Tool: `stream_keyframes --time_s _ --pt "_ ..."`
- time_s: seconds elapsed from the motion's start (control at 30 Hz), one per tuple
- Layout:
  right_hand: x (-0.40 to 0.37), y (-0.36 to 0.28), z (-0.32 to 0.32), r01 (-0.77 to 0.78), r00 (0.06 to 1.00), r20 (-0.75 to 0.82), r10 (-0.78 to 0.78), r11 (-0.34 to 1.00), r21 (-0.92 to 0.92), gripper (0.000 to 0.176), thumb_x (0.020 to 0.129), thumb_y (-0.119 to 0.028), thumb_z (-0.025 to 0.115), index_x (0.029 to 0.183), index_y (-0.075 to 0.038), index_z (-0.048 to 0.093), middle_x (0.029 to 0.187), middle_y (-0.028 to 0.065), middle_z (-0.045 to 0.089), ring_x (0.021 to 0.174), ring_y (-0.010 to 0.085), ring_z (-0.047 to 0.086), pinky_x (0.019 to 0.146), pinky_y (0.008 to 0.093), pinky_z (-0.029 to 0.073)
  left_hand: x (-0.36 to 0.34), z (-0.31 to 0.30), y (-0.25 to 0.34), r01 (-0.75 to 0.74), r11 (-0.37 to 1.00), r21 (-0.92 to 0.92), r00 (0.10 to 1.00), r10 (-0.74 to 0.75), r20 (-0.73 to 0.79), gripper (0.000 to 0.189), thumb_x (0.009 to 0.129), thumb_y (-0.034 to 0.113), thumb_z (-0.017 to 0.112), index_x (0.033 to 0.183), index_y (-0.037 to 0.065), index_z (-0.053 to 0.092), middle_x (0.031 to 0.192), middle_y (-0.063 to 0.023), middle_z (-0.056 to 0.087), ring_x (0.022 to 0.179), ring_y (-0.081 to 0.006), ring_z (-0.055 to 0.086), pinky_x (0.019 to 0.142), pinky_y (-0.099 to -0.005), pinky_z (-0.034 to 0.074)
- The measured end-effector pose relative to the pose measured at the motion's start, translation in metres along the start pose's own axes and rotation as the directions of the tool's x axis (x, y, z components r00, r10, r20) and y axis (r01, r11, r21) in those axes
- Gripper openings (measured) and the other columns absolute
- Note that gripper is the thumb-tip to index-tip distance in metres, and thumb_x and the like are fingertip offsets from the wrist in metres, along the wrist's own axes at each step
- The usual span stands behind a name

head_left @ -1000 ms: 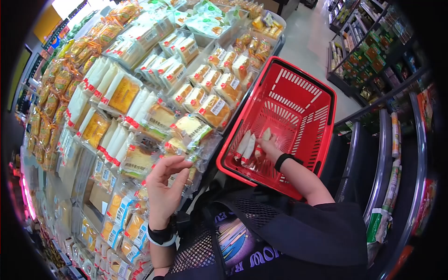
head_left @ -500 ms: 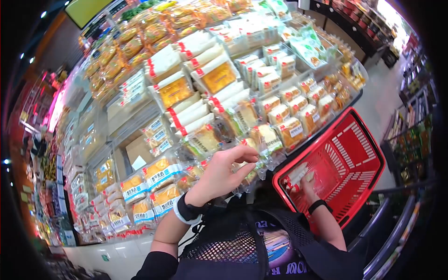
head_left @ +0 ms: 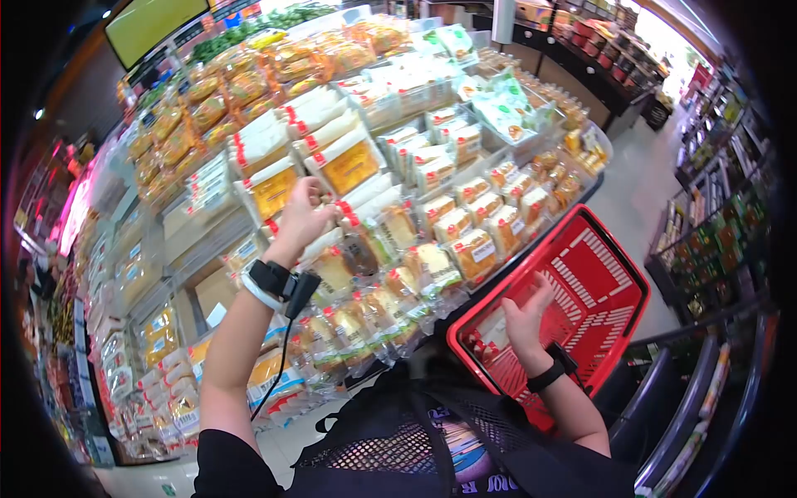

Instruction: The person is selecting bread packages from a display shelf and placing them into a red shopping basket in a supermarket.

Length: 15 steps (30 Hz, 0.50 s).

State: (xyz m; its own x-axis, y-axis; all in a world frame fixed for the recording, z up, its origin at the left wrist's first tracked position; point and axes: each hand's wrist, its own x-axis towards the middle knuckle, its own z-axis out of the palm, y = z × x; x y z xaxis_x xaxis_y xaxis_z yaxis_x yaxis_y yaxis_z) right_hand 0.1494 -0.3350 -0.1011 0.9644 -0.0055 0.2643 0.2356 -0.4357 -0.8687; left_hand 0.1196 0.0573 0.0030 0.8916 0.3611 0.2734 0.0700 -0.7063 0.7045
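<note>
My left hand point(head_left: 305, 217) reaches over the bread display with its fingers loosely curled and apart, and I see nothing held in them. It overlaps the packs with white-and-red wrappers, close to a flat golden pack point(head_left: 272, 191) and another golden pack point(head_left: 347, 168). My right hand point(head_left: 526, 319) is raised over the red shopping basket point(head_left: 635, 295), thumb and fingers spread, holding nothing. Low in the basket, partly hidden beside that hand, lies a white-and-red package point(head_left: 491, 334). Clear-wrapped sandwich breads point(head_left: 339, 328) line the display's near edge.
Small packed toasts point(head_left: 477, 249) fill a tray right of my left hand. Orange-wrapped breads point(head_left: 249, 83) are piled farther back. An aisle floor point(head_left: 618, 178) runs along the right, beside dark shelves point(head_left: 714, 224). Metal rails point(head_left: 677, 415) stand at the lower right.
My left hand has moved forward and left, from the front packs to the white-and-red ones. My right hand has lifted away from the package inside the basket and spread its fingers.
</note>
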Motion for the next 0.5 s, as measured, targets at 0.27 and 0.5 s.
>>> stream_keyframes --time_s 0.27,0.5 --pt "-0.01 -0.084 -0.008 0.052 0.956 0.282 -0.086 0.991 0.126 0.061 0.066 -0.003 0.063 0.121 0.003 0.037 0.119 0.0213 0.036 0.117 0.0363 0.037 0.103 0.0406 0.032 0.063 0.032 -0.077 0.25 0.816 -0.521 0.891 -0.404 -0.207 0.018 0.084 0.014 0.067 0.091 -0.001 0.062 0.081 -0.0081 0.065 0.071 -0.0151 0.061 0.061 -0.0292 0.05" --pt "-0.017 -0.063 -0.004 0.24 0.946 0.235 -0.224 0.97 -0.042 0.056 0.07 -0.009 0.065 0.119 -0.001 0.042 0.121 0.0205 0.036 0.119 0.0359 0.034 0.103 0.0402 0.031 0.059 0.037 -0.051 -0.024 0.955 -0.295 0.85 -0.136 -0.509 0.019 0.085 0.006 0.064 0.072 0.004 0.05 0.061 0.0026 0.05 0.054 -0.0065 0.044 0.046 -0.0256 0.035"
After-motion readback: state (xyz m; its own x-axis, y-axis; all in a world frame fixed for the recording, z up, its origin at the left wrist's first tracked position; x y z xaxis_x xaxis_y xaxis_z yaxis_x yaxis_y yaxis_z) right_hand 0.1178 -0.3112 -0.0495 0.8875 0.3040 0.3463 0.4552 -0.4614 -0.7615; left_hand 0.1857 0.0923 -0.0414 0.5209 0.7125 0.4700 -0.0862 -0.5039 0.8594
